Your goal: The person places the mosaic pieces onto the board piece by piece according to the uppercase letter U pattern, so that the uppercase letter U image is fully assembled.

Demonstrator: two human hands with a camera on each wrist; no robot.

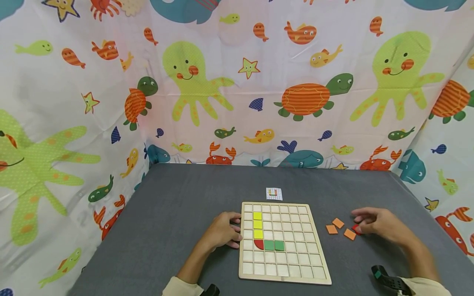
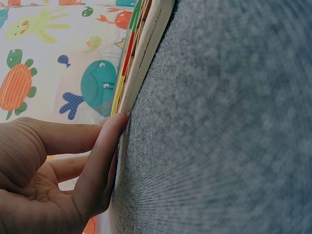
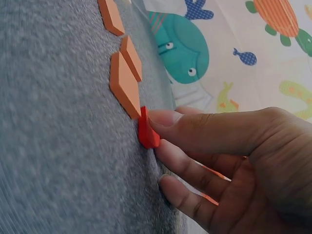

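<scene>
A wooden grid board (image 1: 285, 279) lies on the grey cloth. Three yellow square tiles (image 1: 257, 225) run down one column, with a red quarter-round tile (image 1: 259, 244) below them and two green tiles (image 1: 274, 245) to its right. At the board's left edge, my left hand (image 1: 222, 231) touches the rim with fairly straight fingers (image 2: 100, 165). To the right of the board, my right hand (image 1: 383, 225) pinches a small red tile (image 3: 147, 132) low at the cloth. Several orange square tiles (image 1: 349, 234) lie just left of that hand, one right beside the red tile.
A small printed pattern card (image 1: 274, 194) lies behind the board. Grey cloth (image 1: 200, 189) covers the table. A white curtain (image 1: 229, 107) with sea animals hangs behind and along both sides. Each wrist wears a black strap (image 1: 392, 281).
</scene>
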